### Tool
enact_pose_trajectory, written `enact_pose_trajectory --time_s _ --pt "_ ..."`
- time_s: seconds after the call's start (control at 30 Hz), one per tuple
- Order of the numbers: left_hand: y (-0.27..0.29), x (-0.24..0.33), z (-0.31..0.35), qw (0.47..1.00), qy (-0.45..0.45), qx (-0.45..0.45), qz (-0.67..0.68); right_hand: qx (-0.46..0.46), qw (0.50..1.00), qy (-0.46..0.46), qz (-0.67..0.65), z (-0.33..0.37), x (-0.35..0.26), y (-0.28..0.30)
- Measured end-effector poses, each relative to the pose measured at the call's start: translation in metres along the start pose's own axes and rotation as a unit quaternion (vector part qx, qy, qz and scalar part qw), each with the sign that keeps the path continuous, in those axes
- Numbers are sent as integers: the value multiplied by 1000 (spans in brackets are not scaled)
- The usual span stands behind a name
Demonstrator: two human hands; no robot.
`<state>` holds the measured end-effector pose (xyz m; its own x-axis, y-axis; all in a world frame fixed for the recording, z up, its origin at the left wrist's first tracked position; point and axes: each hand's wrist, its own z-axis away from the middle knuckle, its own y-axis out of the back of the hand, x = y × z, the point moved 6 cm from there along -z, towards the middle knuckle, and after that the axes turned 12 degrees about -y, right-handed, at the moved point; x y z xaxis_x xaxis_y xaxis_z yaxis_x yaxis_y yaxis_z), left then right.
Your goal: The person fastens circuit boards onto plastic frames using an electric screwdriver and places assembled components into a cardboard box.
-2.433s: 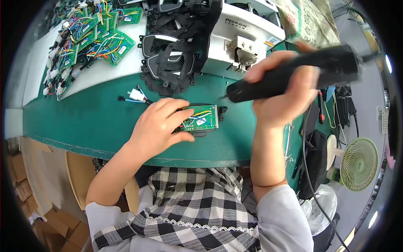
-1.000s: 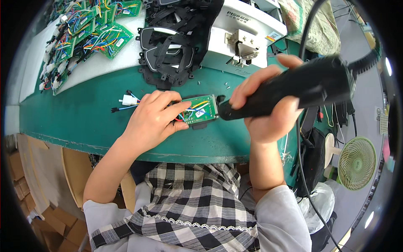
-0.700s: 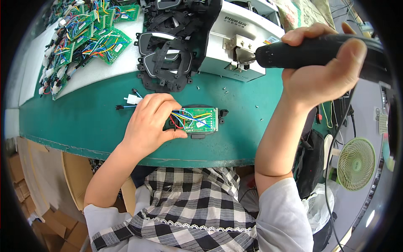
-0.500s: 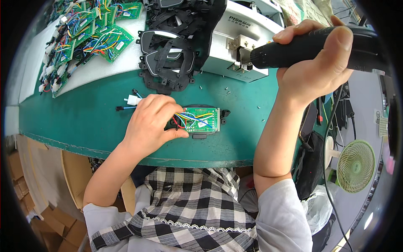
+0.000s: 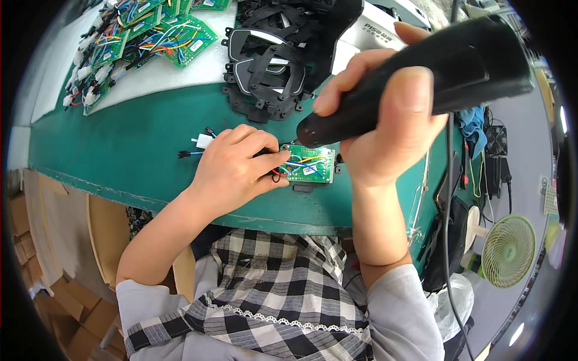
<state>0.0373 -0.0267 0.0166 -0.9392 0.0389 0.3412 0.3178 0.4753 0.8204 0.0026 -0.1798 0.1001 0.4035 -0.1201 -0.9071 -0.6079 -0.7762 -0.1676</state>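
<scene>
A green circuit board with coloured wires lies in a black plastic frame on the green table. My left hand grips the board's left end, thumb at the near side and fingertips at the far side. From under this hand, wires run left to a white connector and black plugs. My right hand is wrapped around a black electric screwdriver. The screwdriver's nose slants down to the board's far left corner; whether its bit touches a screw is too small to tell.
Behind the board sits a stack of black plastic frames. Wired green boards are heaped on white foam at the far left. A silver machine stands behind my right hand. A cable hangs along the right, near a green fan.
My right hand has brought the screwdriver left and down from the silver machine to the board's far left corner. My left hand still grips the board. The whole view has shifted slightly.
</scene>
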Motion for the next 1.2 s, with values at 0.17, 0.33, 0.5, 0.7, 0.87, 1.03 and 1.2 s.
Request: enact_pose_trajectory --time_s 0.17,0.33,0.5,0.7,0.87,1.03,1.2 --pt "2 0 0 1000 -5 12 -2 -50 998 -9 -36 8 10 -18" --pt "4 -1 -2 1000 3 27 2 -85 995 31 -46 11 15 -27" --pt "1 -5 -2 995 61 32 76 -110 993 27 -44 11 17 -30" --pt "6 3 -3 1000 17 -7 4 -89 995 15 -45 6 16 -16" --pt "4 -5 -4 999 13 -12 49 63 988 131 49 -40 -40 61" --pt "1 -10 -6 997 48 -15 63 93 981 159 58 -55 -43 72" --pt "0 -10 -5 995 77 -19 52 84 978 167 93 -55 -36 61"
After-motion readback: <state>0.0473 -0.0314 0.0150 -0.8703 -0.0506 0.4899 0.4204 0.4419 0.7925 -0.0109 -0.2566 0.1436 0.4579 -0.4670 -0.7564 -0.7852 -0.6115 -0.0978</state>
